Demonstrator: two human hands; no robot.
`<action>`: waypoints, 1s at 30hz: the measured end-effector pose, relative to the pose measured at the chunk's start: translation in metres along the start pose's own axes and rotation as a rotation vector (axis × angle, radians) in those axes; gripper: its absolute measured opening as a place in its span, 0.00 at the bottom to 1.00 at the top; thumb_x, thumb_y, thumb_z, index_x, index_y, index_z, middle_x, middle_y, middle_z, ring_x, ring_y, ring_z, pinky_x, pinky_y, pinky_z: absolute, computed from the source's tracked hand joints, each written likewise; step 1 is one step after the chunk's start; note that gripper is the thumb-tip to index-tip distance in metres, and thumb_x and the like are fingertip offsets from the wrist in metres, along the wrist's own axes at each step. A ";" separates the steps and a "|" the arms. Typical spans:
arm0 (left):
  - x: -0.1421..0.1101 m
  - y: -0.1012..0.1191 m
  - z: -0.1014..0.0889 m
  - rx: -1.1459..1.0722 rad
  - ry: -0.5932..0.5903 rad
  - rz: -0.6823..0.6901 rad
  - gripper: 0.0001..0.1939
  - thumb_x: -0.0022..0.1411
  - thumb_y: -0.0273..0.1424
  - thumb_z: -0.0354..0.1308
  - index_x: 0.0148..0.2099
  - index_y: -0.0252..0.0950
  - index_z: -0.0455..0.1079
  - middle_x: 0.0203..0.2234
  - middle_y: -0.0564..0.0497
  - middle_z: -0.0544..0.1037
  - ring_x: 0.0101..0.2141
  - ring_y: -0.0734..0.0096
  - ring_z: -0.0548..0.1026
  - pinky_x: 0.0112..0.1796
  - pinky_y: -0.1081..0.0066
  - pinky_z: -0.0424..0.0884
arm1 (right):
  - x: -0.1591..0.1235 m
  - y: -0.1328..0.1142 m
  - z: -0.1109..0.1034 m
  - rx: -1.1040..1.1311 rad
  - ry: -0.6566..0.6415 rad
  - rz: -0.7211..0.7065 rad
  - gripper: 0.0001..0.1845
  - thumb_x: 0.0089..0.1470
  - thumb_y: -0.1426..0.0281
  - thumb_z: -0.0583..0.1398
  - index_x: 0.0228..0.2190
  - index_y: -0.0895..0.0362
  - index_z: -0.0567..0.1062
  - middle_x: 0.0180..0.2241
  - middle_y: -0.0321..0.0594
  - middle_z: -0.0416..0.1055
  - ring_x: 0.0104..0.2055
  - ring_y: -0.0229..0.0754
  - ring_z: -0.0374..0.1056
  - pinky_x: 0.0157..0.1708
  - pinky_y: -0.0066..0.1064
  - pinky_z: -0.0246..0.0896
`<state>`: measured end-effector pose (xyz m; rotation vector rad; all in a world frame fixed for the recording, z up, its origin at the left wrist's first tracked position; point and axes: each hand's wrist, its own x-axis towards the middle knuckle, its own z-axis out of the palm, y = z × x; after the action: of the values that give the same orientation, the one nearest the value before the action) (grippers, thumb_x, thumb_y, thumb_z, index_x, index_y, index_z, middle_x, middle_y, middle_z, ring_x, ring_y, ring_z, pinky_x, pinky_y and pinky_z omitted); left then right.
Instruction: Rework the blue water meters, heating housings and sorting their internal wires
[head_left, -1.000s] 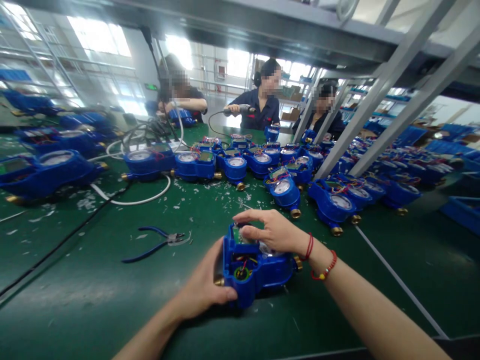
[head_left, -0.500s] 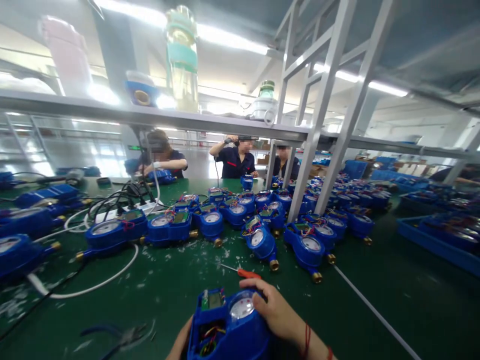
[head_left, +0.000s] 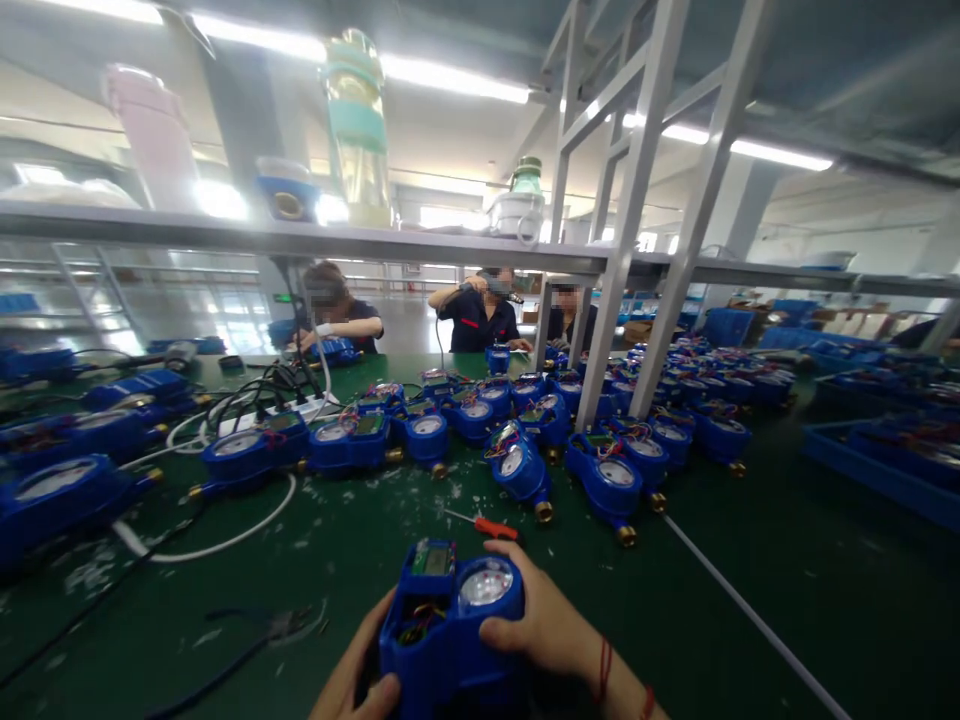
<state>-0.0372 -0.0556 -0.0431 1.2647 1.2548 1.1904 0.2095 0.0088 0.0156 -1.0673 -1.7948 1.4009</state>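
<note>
I hold a blue water meter [head_left: 450, 620] with both hands at the bottom middle of the view, just above the green table [head_left: 750, 560]. Its round dial and small green display face up, and coloured wires show in an open cavity at its near end. My left hand [head_left: 360, 680] grips the meter's near left corner, thumb on the casing. My right hand [head_left: 544, 625] wraps the right side beside the dial; red bracelets circle that wrist. An orange-handled screwdriver [head_left: 484, 525] lies just beyond the meter.
Several blue meters [head_left: 517, 470] stand in rows across the table. Blue-handled pliers [head_left: 247, 640] lie at the left, near white and black cables [head_left: 217, 545]. Slanted grey frame posts [head_left: 622, 300] rise at right. Three people work on the far side. Bottles stand on a shelf overhead.
The view rose from the table towards the shelf, then settled. My right hand moved from the meter's top to its right side, and the meter came nearer with its dial up.
</note>
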 end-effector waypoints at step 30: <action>-0.043 0.018 -0.012 0.408 0.099 0.133 0.23 0.59 0.38 0.53 0.57 0.49 0.58 0.60 0.54 0.55 0.60 0.58 0.52 0.60 0.56 0.46 | 0.064 -0.059 0.019 -0.544 -0.175 -0.063 0.35 0.42 0.46 0.62 0.45 0.59 0.73 0.44 0.48 0.73 0.43 0.50 0.70 0.43 0.38 0.64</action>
<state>-0.0474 -0.0994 -0.0246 1.6222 1.5618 1.1358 0.1494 0.0496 0.0678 -1.1607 -2.3985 1.0115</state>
